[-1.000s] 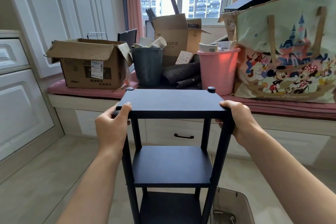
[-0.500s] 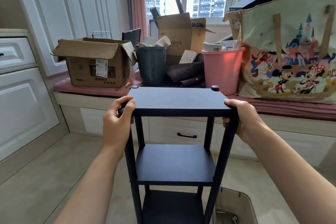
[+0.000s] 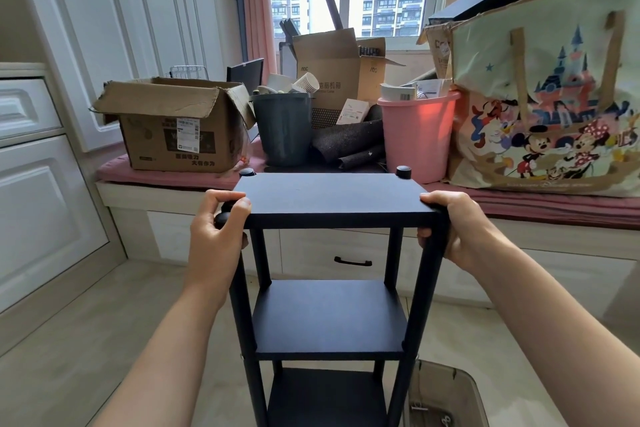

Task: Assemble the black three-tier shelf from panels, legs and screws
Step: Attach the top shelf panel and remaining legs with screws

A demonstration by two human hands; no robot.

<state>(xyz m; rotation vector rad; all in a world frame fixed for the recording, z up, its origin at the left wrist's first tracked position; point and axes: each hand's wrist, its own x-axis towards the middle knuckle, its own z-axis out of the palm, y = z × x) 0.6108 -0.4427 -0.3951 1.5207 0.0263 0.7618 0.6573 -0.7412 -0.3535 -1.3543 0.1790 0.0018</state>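
Looking down at the black shelf (image 3: 329,288), I see it standing upright on the pale floor, just in front of the window seat (image 3: 173,192) with its pink cushion. All three tiers are in place, one above the other, joined by black legs at the corners. My left hand (image 3: 216,236) is at the near left corner of the top panel (image 3: 330,196), fingers curled around a round black knob (image 3: 223,218) that sits at that corner; the thumb and fingertips pinch it. My right hand (image 3: 450,227) wraps the near right corner, thumb on the panel's top face and fingers folded around the leg beneath it, closed firmly on the shelf. Two more black caps show at the far corners of the top panel, the far right cap (image 3: 403,172) standing clear above the surface and the far left cap (image 3: 247,173) lower. Behind the shelf, on the window seat, stand an open cardboard box (image 3: 173,128), a dark grey bin (image 3: 282,128), a pink bucket (image 3: 417,135) and a large cartoon-printed bag (image 3: 554,107). Beside the shelf's lower right leg lies a translucent container (image 3: 446,399) on the floor.
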